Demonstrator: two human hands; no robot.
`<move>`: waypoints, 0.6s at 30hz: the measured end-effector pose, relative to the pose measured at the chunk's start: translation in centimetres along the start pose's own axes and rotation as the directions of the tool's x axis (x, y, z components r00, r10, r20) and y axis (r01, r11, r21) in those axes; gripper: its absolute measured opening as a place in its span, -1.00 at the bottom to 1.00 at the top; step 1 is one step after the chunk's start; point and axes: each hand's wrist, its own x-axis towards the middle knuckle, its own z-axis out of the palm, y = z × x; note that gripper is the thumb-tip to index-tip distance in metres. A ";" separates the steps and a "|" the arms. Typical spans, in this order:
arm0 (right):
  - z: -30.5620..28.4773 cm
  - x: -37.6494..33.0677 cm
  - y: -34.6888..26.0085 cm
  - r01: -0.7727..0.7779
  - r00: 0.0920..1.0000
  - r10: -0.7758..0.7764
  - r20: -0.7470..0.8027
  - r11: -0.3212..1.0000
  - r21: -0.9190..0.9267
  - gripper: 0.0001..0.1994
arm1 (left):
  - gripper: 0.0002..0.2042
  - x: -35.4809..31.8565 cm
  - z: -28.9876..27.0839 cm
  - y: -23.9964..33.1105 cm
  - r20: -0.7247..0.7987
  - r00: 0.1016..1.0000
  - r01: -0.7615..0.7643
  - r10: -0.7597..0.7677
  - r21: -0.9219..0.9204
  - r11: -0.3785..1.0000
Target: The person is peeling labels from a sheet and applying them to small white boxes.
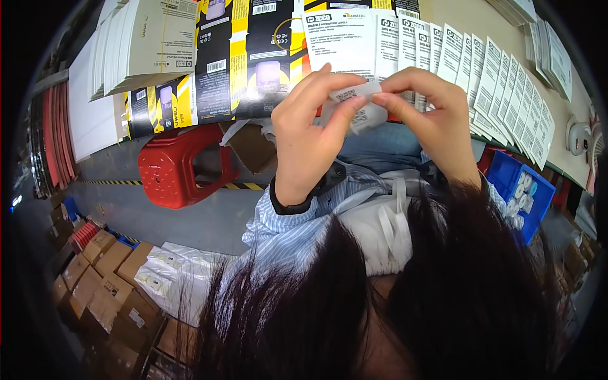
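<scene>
Just past the table's near edge, I hold a small white strip of labels (359, 118) printed with square black codes. My left hand (306, 130) pinches the strip's left side between thumb and fingers. On its upper right end, the thumb and forefinger of my right hand (437, 117) are pressed together. Part of the strip is hidden by my fingertips. Behind my hands lies a white printed leaflet (342, 44). A fanned row of similar leaflets (491, 82) spreads to the right.
Flat black-and-yellow printed packaging (221, 69) covers the table's left, with a stack of white cards (168, 38) on it. A red stool (168, 171) stands below. A blue bin (535, 206) holds white rolls. Cardboard boxes (114, 291) sit at lower left.
</scene>
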 end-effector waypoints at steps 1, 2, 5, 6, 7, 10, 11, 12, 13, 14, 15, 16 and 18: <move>0.2 0.0 -0.1 0.031 0.995 -0.028 -0.093 0.999 0.033 -0.87 | -0.84 0.3 0.2 -0.3 0.007 0.995 -0.098 0.097 0.019 0.995; 0.3 0.1 -0.1 0.067 0.982 -0.054 -0.183 0.996 0.066 -0.87 | -0.87 0.5 0.2 -0.6 0.012 0.981 -0.194 0.194 0.040 0.980; -0.4 0.5 -0.1 0.093 0.992 -0.090 -0.086 0.995 0.032 -0.87 | -0.89 0.6 0.0 0.0 0.086 0.968 -0.247 0.235 0.161 0.956; -0.7 0.6 0.1 0.092 0.992 -0.089 -0.088 0.995 0.030 -0.87 | -0.89 0.5 0.1 0.0 0.088 0.968 -0.247 0.235 0.158 0.956; -1.0 0.8 0.2 0.142 0.987 -0.142 -0.069 0.990 -0.001 -0.87 | -0.88 0.3 0.3 -0.1 0.074 0.987 -0.154 0.145 0.123 0.980; -1.2 1.5 0.2 0.197 0.977 -0.192 -0.089 0.979 0.051 -0.87 | -0.85 0.2 -0.1 0.0 0.070 0.997 -0.032 0.027 0.081 0.996; -1.3 1.6 0.0 0.201 0.973 -0.184 -0.138 0.972 0.119 -0.87 | -0.82 0.3 -0.3 0.1 0.084 0.996 -0.013 0.007 0.065 0.998; -1.7 1.8 -0.3 0.200 0.974 -0.184 -0.134 0.972 0.121 -0.87 | -0.82 0.3 -0.5 0.0 0.080 0.997 -0.010 0.005 0.066 0.998; -2.2 2.2 -0.5 0.043 0.987 -0.010 -0.160 0.979 0.199 -0.81 | -0.79 0.5 -0.7 -0.3 0.070 0.997 -0.047 0.043 0.059 0.997; -2.6 2.4 -0.4 -0.116 0.969 0.169 -0.182 0.956 0.270 -0.75 | -0.77 0.6 -0.7 -0.6 0.069 0.994 -0.087 0.084 0.042 0.995; -3.0 2.9 0.1 -0.118 0.950 0.183 -0.254 0.961 0.251 -0.89 | -0.77 0.6 -0.4 -0.7 0.078 0.993 -0.089 0.087 0.030 0.996; -3.0 3.4 1.0 -0.122 0.946 0.186 -0.265 0.963 0.242 -0.89 | -0.78 0.5 -0.2 -0.7 0.129 0.989 -0.078 0.070 0.057 0.995; -1.5 4.5 4.1 -0.273 0.944 0.318 -0.090 0.904 0.330 -0.85 | -0.78 0.2 0.0 -1.7 0.168 0.985 -0.052 0.034 0.108 0.993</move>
